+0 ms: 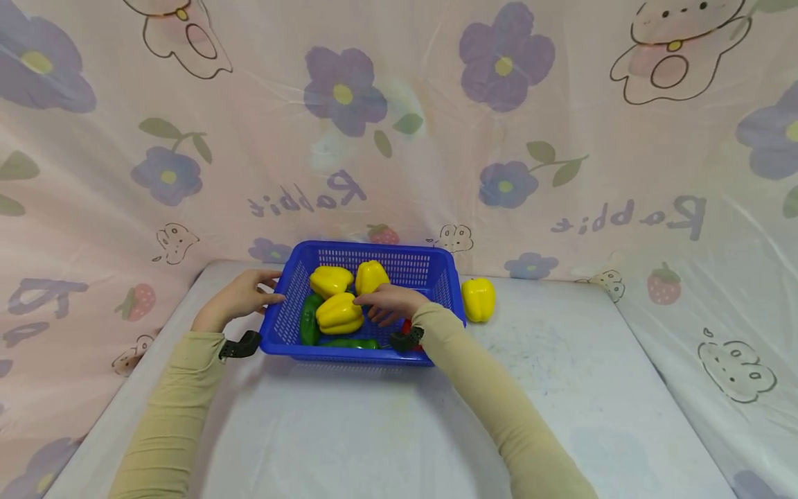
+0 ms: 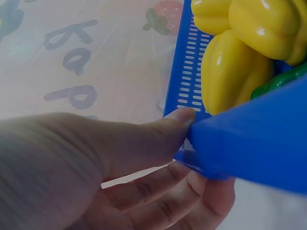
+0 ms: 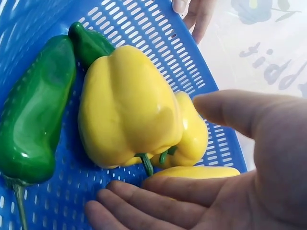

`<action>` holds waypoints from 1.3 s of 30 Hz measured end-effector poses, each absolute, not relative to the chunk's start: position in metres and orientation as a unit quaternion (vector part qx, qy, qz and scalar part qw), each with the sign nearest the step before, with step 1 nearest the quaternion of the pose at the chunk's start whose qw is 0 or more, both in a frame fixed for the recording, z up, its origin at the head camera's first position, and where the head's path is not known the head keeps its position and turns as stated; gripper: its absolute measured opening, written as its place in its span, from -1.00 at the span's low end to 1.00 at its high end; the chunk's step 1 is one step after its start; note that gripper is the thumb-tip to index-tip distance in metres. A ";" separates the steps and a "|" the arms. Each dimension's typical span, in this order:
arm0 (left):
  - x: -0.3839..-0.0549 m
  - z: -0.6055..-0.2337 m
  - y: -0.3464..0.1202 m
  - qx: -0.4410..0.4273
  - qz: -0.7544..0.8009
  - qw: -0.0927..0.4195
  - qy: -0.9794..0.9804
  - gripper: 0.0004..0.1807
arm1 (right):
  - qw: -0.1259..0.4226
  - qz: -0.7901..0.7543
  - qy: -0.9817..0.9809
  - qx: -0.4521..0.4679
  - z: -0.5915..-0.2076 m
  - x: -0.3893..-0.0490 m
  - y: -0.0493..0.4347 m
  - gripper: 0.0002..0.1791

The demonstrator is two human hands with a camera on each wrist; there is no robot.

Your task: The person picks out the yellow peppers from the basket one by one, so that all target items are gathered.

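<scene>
A blue perforated basket (image 1: 361,357) stands on the table with yellow bell peppers (image 1: 339,314) and green peppers (image 3: 36,115) inside. My left hand (image 1: 243,296) holds the basket's left side; in the left wrist view the thumb (image 2: 158,132) lies at the rim and the fingers bend beneath it. Inside the basket, my right hand (image 1: 395,303) hovers beside the front yellow pepper, its fingers (image 3: 158,199) extended and thumb apart. No pepper lies in its grasp. Something red (image 1: 406,326) shows in the basket under the right wrist, mostly hidden.
Just outside the basket's right side, one more yellow bell pepper (image 1: 479,300) lies on the white table (image 1: 349,430). A patterned curtain (image 1: 424,152) hangs right behind the basket and along both sides. Each wrist carries a black strap-on device (image 1: 240,345).
</scene>
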State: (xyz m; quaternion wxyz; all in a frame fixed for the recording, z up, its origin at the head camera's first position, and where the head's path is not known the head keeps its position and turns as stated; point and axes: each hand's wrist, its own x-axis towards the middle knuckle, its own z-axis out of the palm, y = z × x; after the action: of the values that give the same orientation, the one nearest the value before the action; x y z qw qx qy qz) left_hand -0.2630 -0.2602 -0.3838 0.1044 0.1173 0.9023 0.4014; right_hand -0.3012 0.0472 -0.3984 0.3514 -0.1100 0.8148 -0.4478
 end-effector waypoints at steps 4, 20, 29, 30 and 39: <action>-0.262 -0.383 -0.260 0.117 0.402 0.106 0.902 -0.32 | 0.353 -0.448 0.814 -0.109 -0.400 -0.303 0.046 -0.30; -0.262 -0.384 -0.260 0.115 0.399 0.106 0.903 -0.32 | 0.359 -0.455 0.808 -0.107 -0.397 -0.298 0.039 -0.37; -0.262 -0.385 -0.261 0.113 0.405 0.107 0.901 -0.32 | 0.352 -0.445 0.814 -0.121 -0.401 -0.300 0.034 -0.51; -0.262 -0.385 -0.262 0.112 0.406 0.107 0.901 -0.33 | 0.352 -0.445 0.814 -0.123 -0.401 -0.300 0.034 -0.52; -0.262 -0.386 -0.261 0.116 0.405 0.105 0.901 -0.33 | 0.359 -0.455 0.805 -0.124 -0.400 -0.297 0.031 -0.63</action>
State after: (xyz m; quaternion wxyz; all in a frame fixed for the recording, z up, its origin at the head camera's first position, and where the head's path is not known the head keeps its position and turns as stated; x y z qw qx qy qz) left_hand -0.2617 -0.2609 -0.3857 0.1048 0.1162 0.9009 0.4049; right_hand -0.2968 0.0310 -0.3999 0.3593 -0.1241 0.8051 -0.4553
